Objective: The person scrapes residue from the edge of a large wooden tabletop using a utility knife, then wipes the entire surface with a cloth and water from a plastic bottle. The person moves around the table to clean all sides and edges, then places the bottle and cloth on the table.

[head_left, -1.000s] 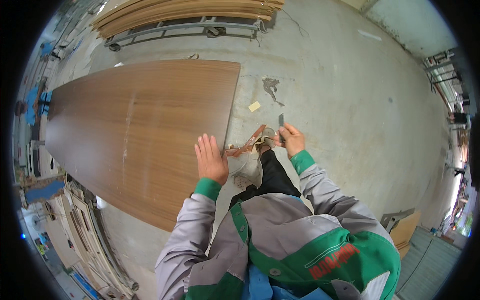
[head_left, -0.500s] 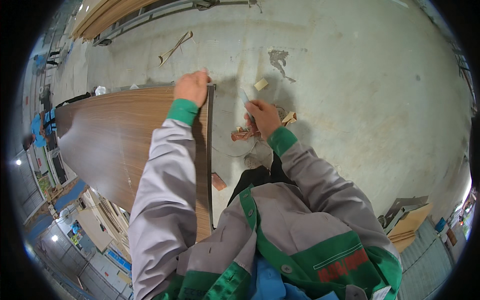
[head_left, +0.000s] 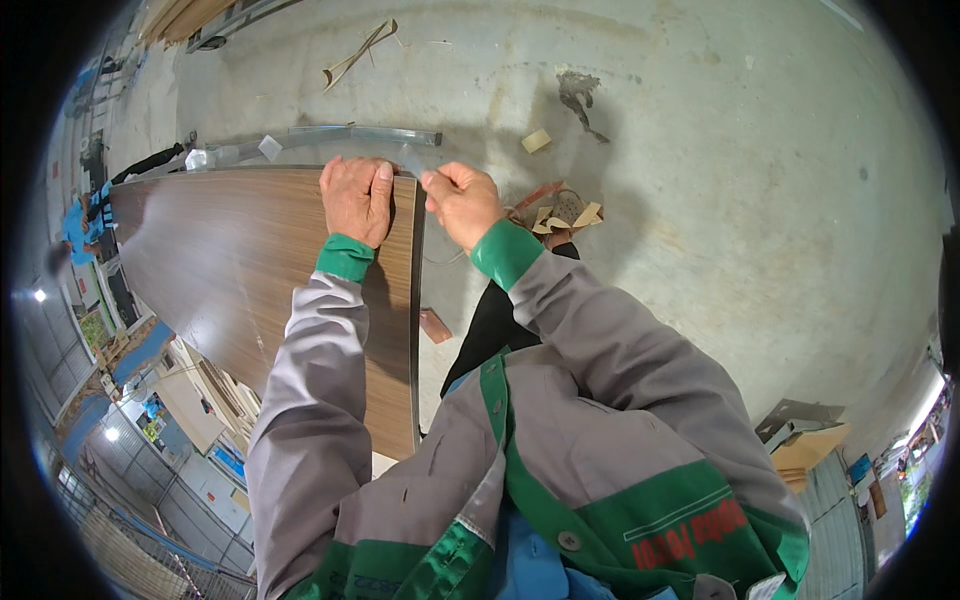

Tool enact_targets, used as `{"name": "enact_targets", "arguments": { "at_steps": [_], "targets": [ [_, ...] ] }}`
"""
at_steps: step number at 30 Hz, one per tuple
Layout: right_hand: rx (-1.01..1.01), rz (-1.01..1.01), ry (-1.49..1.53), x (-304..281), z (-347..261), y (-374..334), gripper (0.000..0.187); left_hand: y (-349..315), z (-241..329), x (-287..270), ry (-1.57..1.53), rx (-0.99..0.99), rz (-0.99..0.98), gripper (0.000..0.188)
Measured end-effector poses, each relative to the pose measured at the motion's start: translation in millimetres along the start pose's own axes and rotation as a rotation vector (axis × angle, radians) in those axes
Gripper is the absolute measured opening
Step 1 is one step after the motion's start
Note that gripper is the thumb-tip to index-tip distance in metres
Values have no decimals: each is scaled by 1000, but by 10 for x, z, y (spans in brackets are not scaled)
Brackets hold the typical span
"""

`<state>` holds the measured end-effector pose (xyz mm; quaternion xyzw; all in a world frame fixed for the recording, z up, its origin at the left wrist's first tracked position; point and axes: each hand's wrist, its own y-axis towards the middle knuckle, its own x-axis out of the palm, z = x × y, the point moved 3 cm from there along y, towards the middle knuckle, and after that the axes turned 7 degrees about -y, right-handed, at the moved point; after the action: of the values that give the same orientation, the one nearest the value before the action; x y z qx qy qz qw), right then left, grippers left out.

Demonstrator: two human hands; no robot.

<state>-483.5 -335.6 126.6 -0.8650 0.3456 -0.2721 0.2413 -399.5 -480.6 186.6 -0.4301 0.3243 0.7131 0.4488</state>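
A large wood-grain panel [head_left: 290, 290] with a dark edge on its right side lies at the left. My left hand [head_left: 357, 200] rests on its far right corner, fingers curled over the far edge and thumb along the top. Close by, just off that corner, my right hand [head_left: 462, 205] is closed round a pale, flat, blade-like tool [head_left: 411, 160]. The tool is blurred and points toward the panel's corner; its exact kind cannot be made out.
Beyond the panel's far edge runs a metal strip [head_left: 385, 135]. On the concrete floor lie a yellowish block [head_left: 536, 141], a curled strip [head_left: 360, 55], a reddish-brown piece [head_left: 434, 326] and scraps [head_left: 560, 220] by my foot. Boards [head_left: 805, 440] stand at the lower right.
My right hand has moved left and away from me with the tool, up to the panel's corner. My left hand has shifted slightly left and down onto the far edge.
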Motion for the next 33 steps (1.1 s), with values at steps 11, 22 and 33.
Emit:
{"name": "enact_targets", "arguments": {
  "at_steps": [11,22,33],
  "targets": [
    [-30,98,-153,-175,240,117,34,70,39,-38,-37,5,31,26],
    [80,90,88,-370,367,169,26,-35,-147,-6,81,-223,166,44],
    [-1048,-183,-1155,-81,295,-665,25,-506,-500,-37,40,-340,376,77]
  ]
}}
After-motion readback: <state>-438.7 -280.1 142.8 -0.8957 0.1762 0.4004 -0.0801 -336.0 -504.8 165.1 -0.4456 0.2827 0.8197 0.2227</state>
